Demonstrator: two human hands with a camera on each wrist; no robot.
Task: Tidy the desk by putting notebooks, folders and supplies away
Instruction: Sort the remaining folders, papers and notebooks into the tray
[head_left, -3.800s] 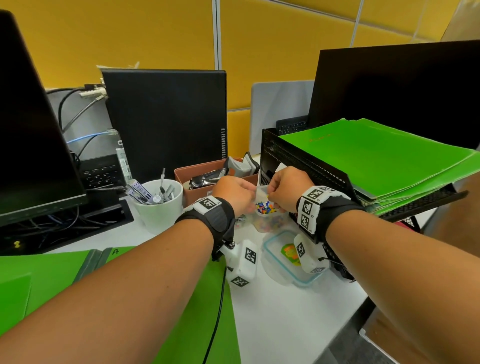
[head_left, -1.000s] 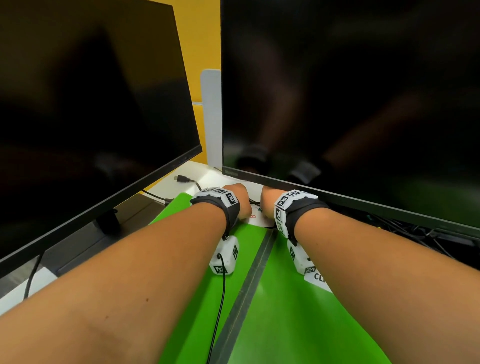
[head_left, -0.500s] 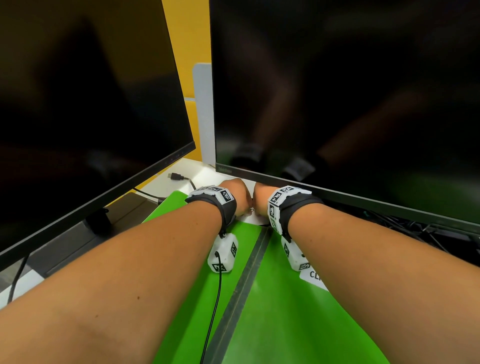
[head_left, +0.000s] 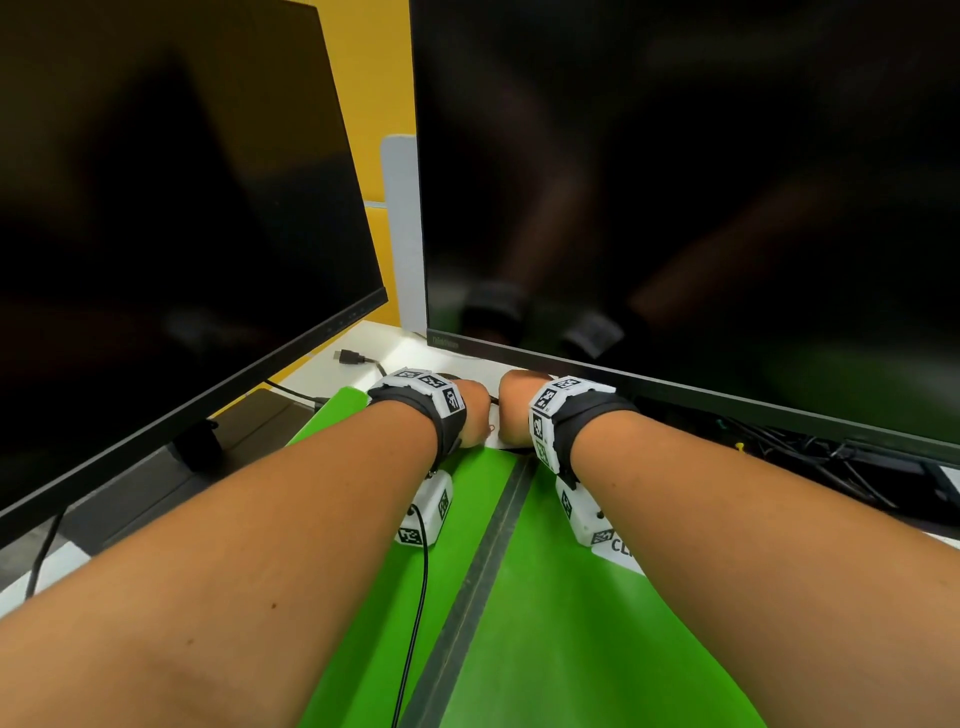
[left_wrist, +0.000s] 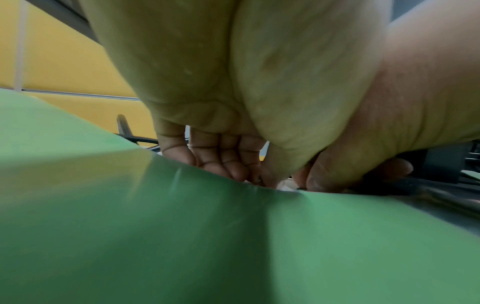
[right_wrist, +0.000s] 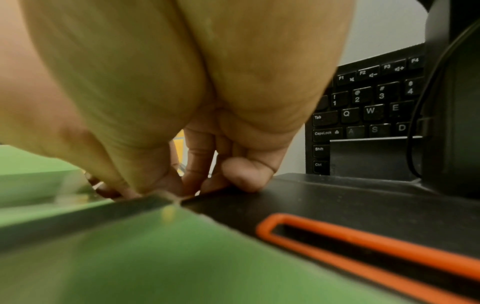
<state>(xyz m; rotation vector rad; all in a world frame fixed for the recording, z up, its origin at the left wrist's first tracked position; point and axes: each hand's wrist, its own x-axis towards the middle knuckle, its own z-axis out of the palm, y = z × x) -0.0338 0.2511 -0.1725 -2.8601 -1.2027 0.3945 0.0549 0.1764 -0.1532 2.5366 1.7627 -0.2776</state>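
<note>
Both hands, left hand (head_left: 475, 415) and right hand (head_left: 514, 410), are curling fingers onto a small white item (head_left: 493, 434) beyond the green folder (head_left: 545, 623); whether they're pinching it is unclear; lifting it likely comes next.

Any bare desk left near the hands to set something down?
Small white patch around the loose USB plug, between left monitor and right monitor. Crowded elsewhere: green folders under both arms, cable tangle at right.

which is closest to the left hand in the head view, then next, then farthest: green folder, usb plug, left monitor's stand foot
1. green folder, directly under the left hand
2. usb plug, on the white desk just beyond, to the left
3. left monitor's stand foot, farther left under the screen
</note>
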